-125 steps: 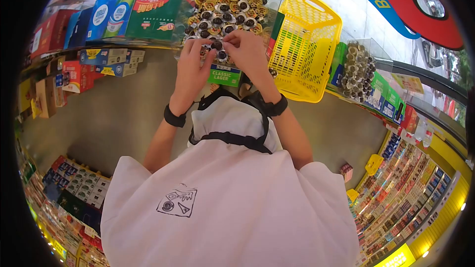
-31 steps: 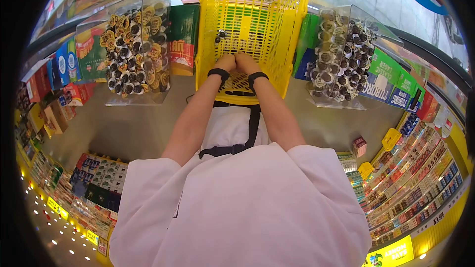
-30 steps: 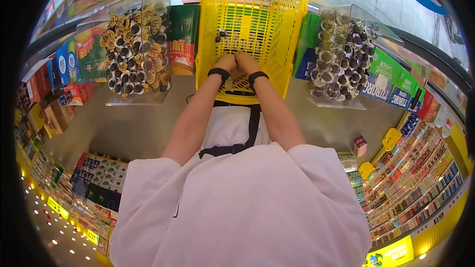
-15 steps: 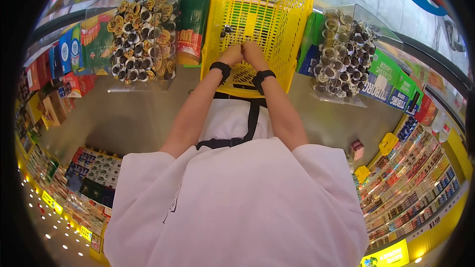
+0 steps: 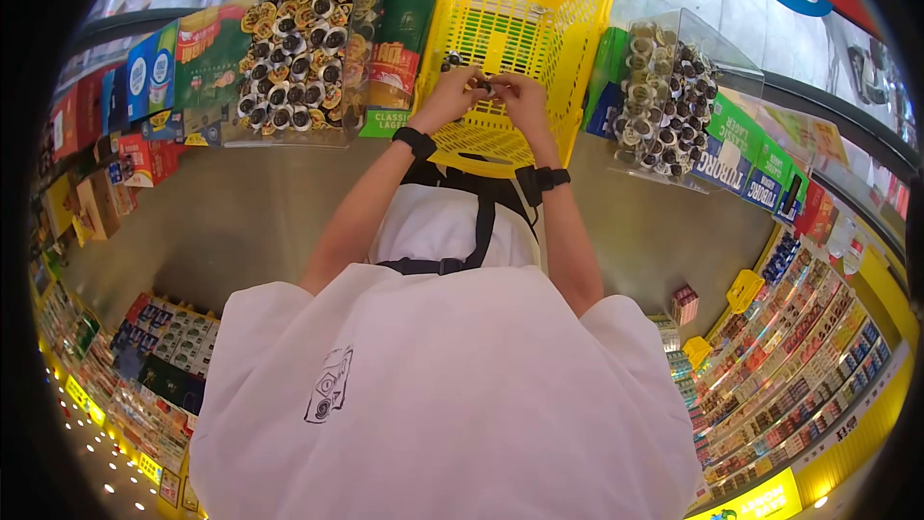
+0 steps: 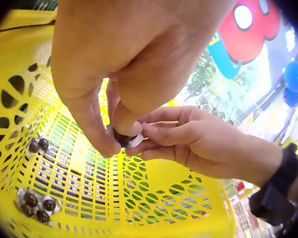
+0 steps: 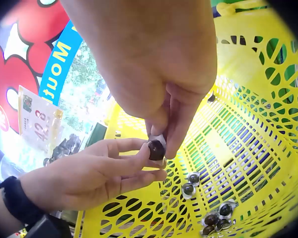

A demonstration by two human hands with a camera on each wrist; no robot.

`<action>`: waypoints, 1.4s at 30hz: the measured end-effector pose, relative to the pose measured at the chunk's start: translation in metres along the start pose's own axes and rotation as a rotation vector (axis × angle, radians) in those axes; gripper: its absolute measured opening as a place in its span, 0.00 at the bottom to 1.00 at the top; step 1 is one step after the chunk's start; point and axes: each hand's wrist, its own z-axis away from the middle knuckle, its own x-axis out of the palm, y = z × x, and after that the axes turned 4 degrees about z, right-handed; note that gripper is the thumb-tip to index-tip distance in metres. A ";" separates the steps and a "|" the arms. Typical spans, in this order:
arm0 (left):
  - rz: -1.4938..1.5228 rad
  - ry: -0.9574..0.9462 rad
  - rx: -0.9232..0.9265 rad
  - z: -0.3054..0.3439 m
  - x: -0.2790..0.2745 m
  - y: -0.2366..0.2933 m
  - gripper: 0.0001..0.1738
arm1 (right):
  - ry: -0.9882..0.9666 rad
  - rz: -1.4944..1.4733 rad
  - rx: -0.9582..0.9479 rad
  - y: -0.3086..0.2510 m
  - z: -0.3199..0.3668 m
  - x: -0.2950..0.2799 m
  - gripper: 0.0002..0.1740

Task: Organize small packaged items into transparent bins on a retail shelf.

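Observation:
Over the yellow basket (image 5: pixel 575 48), my left hand (image 5: pixel 449 100) and right hand (image 5: pixel 526 106) meet at their fingertips. Between them is a dark round piece (image 7: pixel 157 148) in a pale wrapper, seen close in the right wrist view. Thumb and fingers of both hands pinch it, partly covering it in the left wrist view. Below, on the basket's slatted floor, lie a pair of similar dark pieces (image 6: pixel 38 145) and a small cluster of more dark pieces (image 6: pixel 36 206), in clear-white wrapping.
A clear bin (image 5: pixel 298 58) of gold and dark wrapped pieces stands left of the basket. Another clear bin (image 5: pixel 669 101) of dark pieces is on the right. Beer cartons (image 5: pixel 756 169) line the ledge, and a price card (image 7: pixel 39 119) stands beyond the basket.
Earlier, both hands were at the left bin with a dark piece; they have moved right, over the basket. In the last second they have risen slightly, and the fingers show more.

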 end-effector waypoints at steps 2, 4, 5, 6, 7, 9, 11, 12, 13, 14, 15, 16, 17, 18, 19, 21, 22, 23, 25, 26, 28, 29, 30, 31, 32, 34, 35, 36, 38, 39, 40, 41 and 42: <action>0.109 -0.032 -0.005 0.007 -0.002 -0.005 0.12 | 0.012 -0.076 0.016 -0.007 0.007 0.000 0.07; 0.173 -0.068 0.016 0.021 -0.005 -0.001 0.10 | -0.027 0.022 0.088 -0.011 0.016 0.000 0.06; 0.173 -0.073 0.020 0.026 -0.006 0.001 0.10 | -0.021 0.024 0.088 -0.013 0.020 0.001 0.06; 0.160 -0.072 0.019 0.031 -0.007 0.002 0.09 | -0.023 0.073 0.031 -0.012 0.024 0.003 0.06; 0.145 -0.069 0.018 0.035 -0.009 0.002 0.10 | -0.025 0.122 -0.028 -0.011 0.026 0.004 0.06; 0.154 -0.034 0.139 0.045 -0.014 0.003 0.10 | -0.037 0.066 -0.036 -0.013 0.033 0.004 0.06; 0.163 0.003 0.259 0.053 -0.019 0.005 0.11 | -0.051 0.010 -0.044 -0.017 0.040 0.003 0.06; 0.191 -0.023 0.285 0.057 -0.023 0.008 0.12 | -0.047 0.014 -0.137 -0.020 0.044 0.002 0.06; 0.218 -0.048 0.312 0.061 -0.028 0.010 0.14 | -0.044 0.017 -0.232 -0.025 0.047 0.003 0.06; 0.217 -0.046 0.315 0.064 -0.032 0.013 0.14 | -0.044 0.018 -0.235 -0.029 0.050 0.004 0.06; 0.161 -0.055 0.343 0.067 -0.036 0.016 0.15 | -0.056 0.035 -0.235 -0.032 0.053 0.005 0.06; 0.104 -0.063 0.371 0.070 -0.040 0.019 0.15 | -0.068 0.052 -0.235 -0.035 0.054 0.006 0.06; 0.104 -0.060 0.374 0.072 -0.044 0.022 0.15 | -0.069 0.054 -0.239 -0.039 0.055 0.008 0.06; -0.004 -0.055 0.423 0.075 -0.047 0.024 0.16 | -0.065 0.045 -0.253 -0.040 0.056 0.010 0.06; -0.112 -0.049 0.472 0.077 -0.050 0.026 0.17 | -0.061 0.036 -0.268 -0.042 0.057 0.011 0.06; -0.078 -0.054 0.463 0.081 -0.051 0.027 0.17 | -0.051 0.036 -0.270 -0.046 0.061 0.014 0.06; -0.046 -0.057 0.454 0.081 -0.052 0.028 0.16 | -0.043 0.034 -0.274 -0.050 0.061 0.015 0.06; -0.046 -0.055 0.462 0.081 -0.054 0.028 0.16 | -0.041 0.038 -0.280 -0.054 0.061 0.017 0.06; -0.025 -0.050 0.453 0.087 -0.056 0.032 0.15 | -0.042 0.025 -0.270 -0.059 0.065 0.019 0.06; -0.025 -0.047 0.459 0.090 -0.057 0.034 0.15 | -0.042 0.029 -0.275 -0.062 0.066 0.020 0.06; -0.026 -0.028 0.524 0.097 -0.061 0.042 0.13 | -0.018 0.089 -0.315 -0.068 0.068 0.022 0.07; -0.027 -0.026 0.530 0.100 -0.063 0.046 0.13 | -0.017 0.092 -0.320 -0.072 0.068 0.024 0.07; -0.031 -0.024 0.504 0.103 -0.065 0.051 0.12 | 0.001 0.064 -0.303 -0.074 0.068 0.025 0.07; -0.034 -0.024 0.474 0.109 -0.066 0.054 0.12 | 0.018 0.036 -0.282 -0.076 0.072 0.028 0.08; -0.033 -0.023 0.477 0.115 -0.067 0.059 0.12 | 0.019 0.038 -0.285 -0.078 0.074 0.029 0.08; -0.030 0.008 0.470 0.122 -0.073 0.071 0.12 | 0.062 0.105 -0.307 -0.098 0.076 0.031 0.08; -0.030 0.014 0.474 0.125 -0.077 0.076 0.12 | 0.059 0.108 -0.314 -0.109 0.079 0.032 0.08; -0.083 0.008 0.521 0.129 -0.083 0.082 0.12 | 0.059 0.145 -0.333 -0.124 0.082 0.034 0.07; -0.140 0.012 0.570 0.137 -0.098 0.095 0.12 | 0.055 0.181 -0.362 -0.145 0.081 0.038 0.07; -0.162 0.026 0.600 0.142 -0.105 0.101 0.13 | 0.030 0.174 -0.363 -0.154 0.082 0.040 0.08; -0.184 0.041 0.631 0.146 -0.111 0.108 0.14 | 0.005 0.167 -0.365 -0.163 0.082 0.042 0.08; -0.184 0.048 0.633 0.150 -0.118 0.112 0.14 | 0.001 0.171 -0.371 -0.171 0.081 0.044 0.08; -0.203 0.072 0.655 0.154 -0.125 0.116 0.15 | -0.021 0.188 -0.388 -0.184 0.082 0.047 0.09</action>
